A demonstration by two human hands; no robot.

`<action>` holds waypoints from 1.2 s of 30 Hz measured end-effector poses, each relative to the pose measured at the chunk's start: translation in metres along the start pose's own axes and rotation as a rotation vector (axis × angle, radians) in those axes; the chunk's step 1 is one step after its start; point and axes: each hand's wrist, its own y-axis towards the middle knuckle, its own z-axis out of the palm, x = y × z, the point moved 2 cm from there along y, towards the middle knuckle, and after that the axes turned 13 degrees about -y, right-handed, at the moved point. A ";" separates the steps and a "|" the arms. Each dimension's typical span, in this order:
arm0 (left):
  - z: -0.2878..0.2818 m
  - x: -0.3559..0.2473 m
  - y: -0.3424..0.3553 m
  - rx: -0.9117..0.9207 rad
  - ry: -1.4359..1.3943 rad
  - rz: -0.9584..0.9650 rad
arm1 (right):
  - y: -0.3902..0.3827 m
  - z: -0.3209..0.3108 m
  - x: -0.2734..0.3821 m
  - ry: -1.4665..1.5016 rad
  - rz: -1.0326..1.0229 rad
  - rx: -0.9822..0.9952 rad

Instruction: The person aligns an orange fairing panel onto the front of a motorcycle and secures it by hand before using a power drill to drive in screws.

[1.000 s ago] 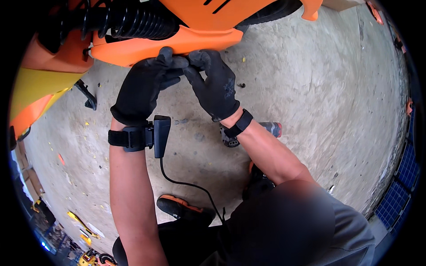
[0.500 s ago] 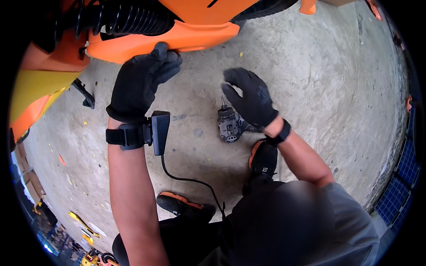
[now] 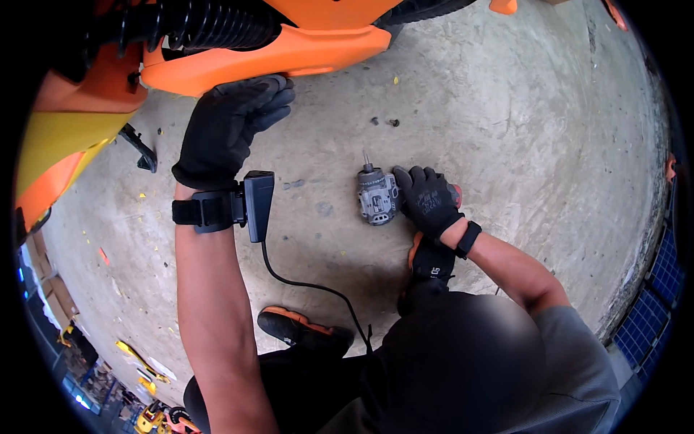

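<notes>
My left hand [image 3: 228,123], in a black work glove, is raised against the lower edge of an orange plastic panel [image 3: 318,61]. Its fingers are loosely stretched, and I see nothing held in them. A grey and black cordless drill [image 3: 377,199] lies on the concrete floor with its thin bit [image 3: 366,157] pointing away from me. Around the drill's handle are the fingers of my gloved right hand [image 3: 430,201]; a red part shows beside the hand. Two small dark bolts, one of them here [image 3: 394,123], lie on the floor beyond the drill.
Above the panel is a black coil spring [image 3: 224,25] on the orange and yellow vehicle. A black kickstand [image 3: 141,150] reaches down at the left. A cable [image 3: 318,293] runs from the device on my left wrist. My shoes [image 3: 296,325] stand nearby; blue grid panels [image 3: 661,267] are at far right.
My right hand has come down and back onto the drill's handle. The two bolts now show on the floor where that hand was. My left thumb has slipped lower on the panel.
</notes>
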 end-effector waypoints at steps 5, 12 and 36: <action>0.003 -0.003 -0.001 0.010 0.029 0.000 | 0.000 0.001 -0.015 0.088 -0.082 0.037; 0.003 -0.005 -0.002 -0.001 0.078 -0.011 | 0.014 -0.056 -0.007 1.000 -0.113 0.128; 0.013 -0.009 -0.001 -0.105 -0.167 -0.207 | 0.083 -0.097 0.003 0.819 -0.306 -0.270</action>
